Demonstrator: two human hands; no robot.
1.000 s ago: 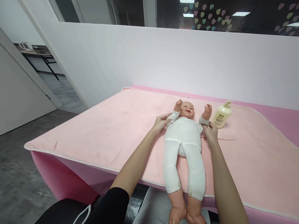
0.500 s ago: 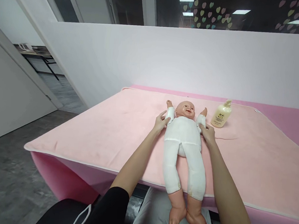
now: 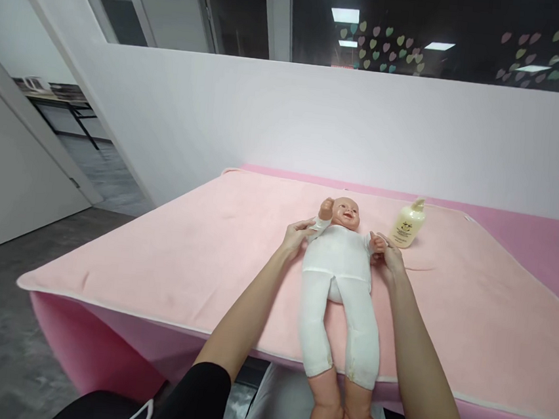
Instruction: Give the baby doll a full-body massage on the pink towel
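Note:
A baby doll (image 3: 339,258) in a white outfit lies face up on the pink blanket (image 3: 167,251), its bare feet hanging past the front edge over my lap. My left hand (image 3: 299,235) is closed on the doll's arm at the left of the picture, which is bent up beside its head. On the other side, my right hand (image 3: 390,258) has its fingers closed round the doll's other arm, near the doll's hand. A pale yellow pump bottle (image 3: 407,224) stands just behind my right hand.
Behind the blanket rises a white wall (image 3: 317,121) with dark glass above it. The blanket's front edge runs just above my lap. A door (image 3: 11,164) and grey floor are at the left.
The doll's arms have moved: the left one in the picture now bends in toward the head, and the right one has come down. My hands still hold them. The view has shifted slightly.

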